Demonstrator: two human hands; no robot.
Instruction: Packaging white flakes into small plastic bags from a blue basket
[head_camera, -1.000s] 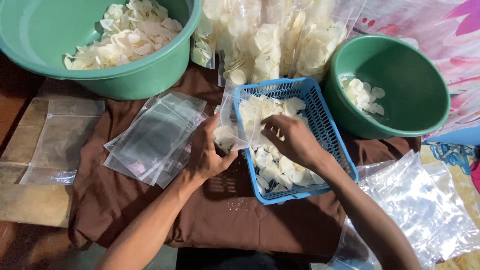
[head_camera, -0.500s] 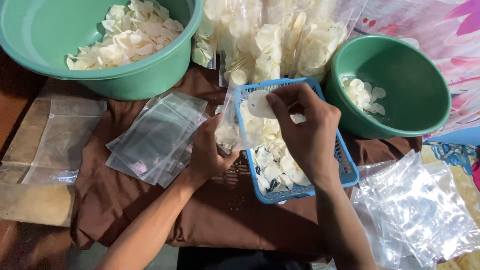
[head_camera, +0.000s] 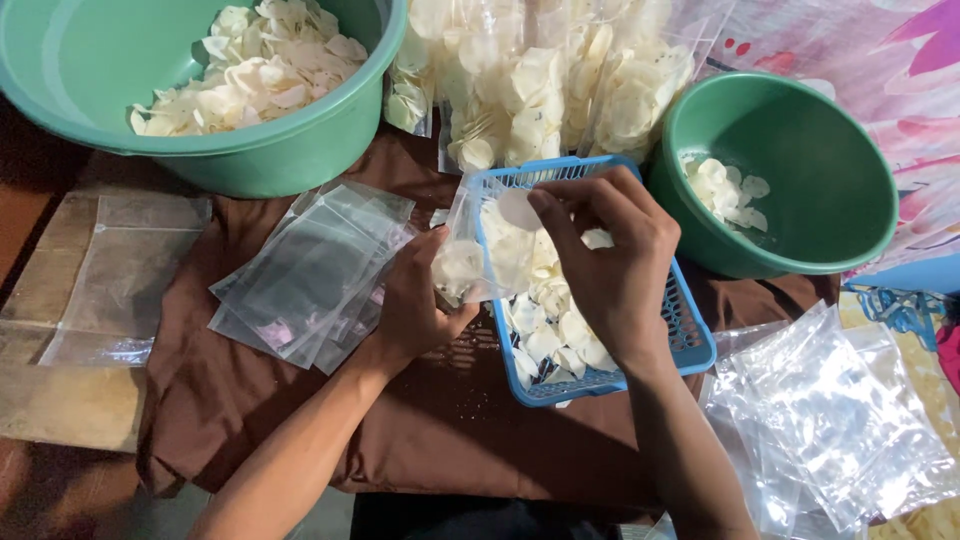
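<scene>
**Chip held at the mouth of a small bag**

Nearest, a brown cloth (head_camera: 300, 420) covers the desk, with loose clear bags (head_camera: 840, 420) heaped at the right edge. The left hand (head_camera: 420, 300) is clamped on a small clear bag (head_camera: 465, 250), gripping its lower part; the bag stands just left of a blue basket (head_camera: 690, 335) and already has a few chips in it. The right hand (head_camera: 610, 260) hovers over the basket, fingers pinched together on one pale round chip (head_camera: 518, 208) at the bag's mouth. More chips lie in the basket below.

The chip looks thin, light and brittle, so a soft pinch at its rim suits it. The bag is limp and slick; it is best held by its side near the opening.

Left lies a stack of flat bags (head_camera: 310, 270). Farther off stand a large green bowl (head_camera: 330, 130), filled bags (head_camera: 540, 80) and a smaller green bowl (head_camera: 830, 180).
</scene>
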